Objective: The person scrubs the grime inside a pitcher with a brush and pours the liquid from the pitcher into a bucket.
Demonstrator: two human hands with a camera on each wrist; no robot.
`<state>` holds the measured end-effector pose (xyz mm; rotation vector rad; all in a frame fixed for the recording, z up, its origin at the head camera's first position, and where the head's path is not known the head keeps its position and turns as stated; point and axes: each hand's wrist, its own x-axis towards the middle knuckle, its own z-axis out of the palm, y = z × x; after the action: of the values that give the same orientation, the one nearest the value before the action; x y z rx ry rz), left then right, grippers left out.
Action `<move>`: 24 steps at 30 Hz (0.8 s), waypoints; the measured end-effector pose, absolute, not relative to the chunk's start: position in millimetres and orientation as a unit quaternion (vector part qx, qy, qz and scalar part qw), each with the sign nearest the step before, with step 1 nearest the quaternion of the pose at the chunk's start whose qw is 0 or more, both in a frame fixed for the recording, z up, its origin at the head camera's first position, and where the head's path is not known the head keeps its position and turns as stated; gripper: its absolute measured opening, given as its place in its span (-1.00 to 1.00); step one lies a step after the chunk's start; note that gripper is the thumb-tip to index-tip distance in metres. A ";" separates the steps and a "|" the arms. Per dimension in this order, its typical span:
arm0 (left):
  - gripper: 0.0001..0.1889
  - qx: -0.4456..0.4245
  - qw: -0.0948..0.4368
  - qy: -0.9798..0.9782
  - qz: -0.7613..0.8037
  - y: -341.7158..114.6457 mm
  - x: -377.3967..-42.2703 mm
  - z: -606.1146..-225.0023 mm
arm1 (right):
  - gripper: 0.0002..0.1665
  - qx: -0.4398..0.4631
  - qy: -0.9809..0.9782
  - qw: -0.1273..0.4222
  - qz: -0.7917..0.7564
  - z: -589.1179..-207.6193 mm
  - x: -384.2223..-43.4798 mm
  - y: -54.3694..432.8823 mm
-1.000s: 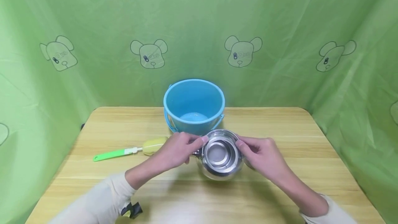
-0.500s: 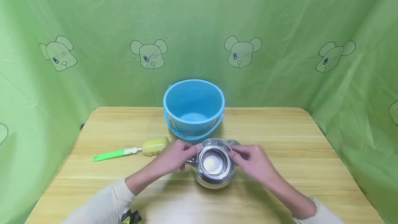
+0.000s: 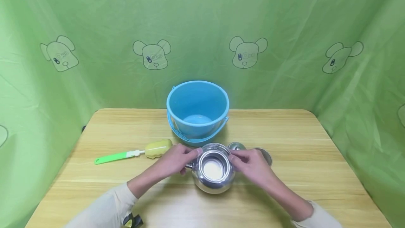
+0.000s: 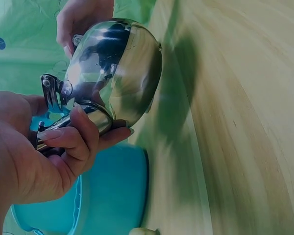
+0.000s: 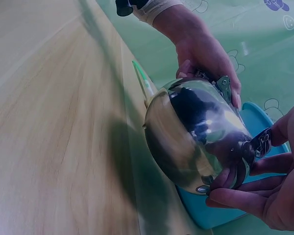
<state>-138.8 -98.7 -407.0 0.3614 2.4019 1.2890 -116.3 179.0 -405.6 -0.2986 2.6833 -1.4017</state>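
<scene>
A shiny stainless steel teapot (image 3: 209, 185) hangs a little above the table in both hands, its lidless mouth tipped towards the head camera. My left hand (image 3: 175, 159) curls its fingers round the spout (image 4: 100, 117), with the thumb up by the rim. On the opposite side, my right hand (image 3: 254, 166) pinches the teapot near the rim, at the handle's hinge (image 5: 261, 142). Just beyond the right hand lie a small lid (image 3: 236, 146) with a knob and a round metal disc (image 3: 265, 156), which the hand partly covers.
A blue bucket (image 3: 177, 117) with its handle lowered stands behind the teapot. To the left lies a sponge brush (image 3: 157, 148) with a green handle. Green curtains surround the wooden table (image 3: 300, 133), and a dark object (image 3: 134, 220) hangs by the left sleeve.
Both hands have brought the teapot left and nearer the head camera. The knobbed lid and metal disc, earlier hidden, now show beside the right hand.
</scene>
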 end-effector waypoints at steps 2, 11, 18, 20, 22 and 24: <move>-0.42 0.125 0.199 0.855 0.463 -99.6 -139.8 -408.8 | -0.56 -0.089 0.872 0.061 -0.477 -407.9 -117.5 177.9; -0.43 0.122 0.205 0.855 0.460 -102.0 -143.1 -416.3 | -0.57 -0.083 0.892 0.063 -0.439 -413.8 -122.2 176.3; -0.42 0.119 0.211 0.851 0.466 -103.0 -143.6 -421.2 | -0.56 -0.074 0.896 0.071 -0.432 -417.0 -124.0 174.5; -0.42 0.120 0.212 0.849 0.469 -103.2 -144.0 -422.0 | -0.56 -0.072 0.893 0.076 -0.439 -418.1 -124.5 173.9; -0.42 0.119 0.214 0.848 0.470 -103.4 -144.4 -422.5 | -0.57 -0.070 0.889 0.081 -0.444 -419.1 -125.0 173.3; -0.43 0.116 0.217 0.847 0.472 -103.7 -144.8 -423.2 | -0.58 -0.068 0.888 0.085 -0.446 -419.8 -125.2 172.7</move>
<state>-144.8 -103.7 -423.2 0.3222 2.3464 1.3064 -125.2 172.7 -419.8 -0.2040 2.6490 -1.3317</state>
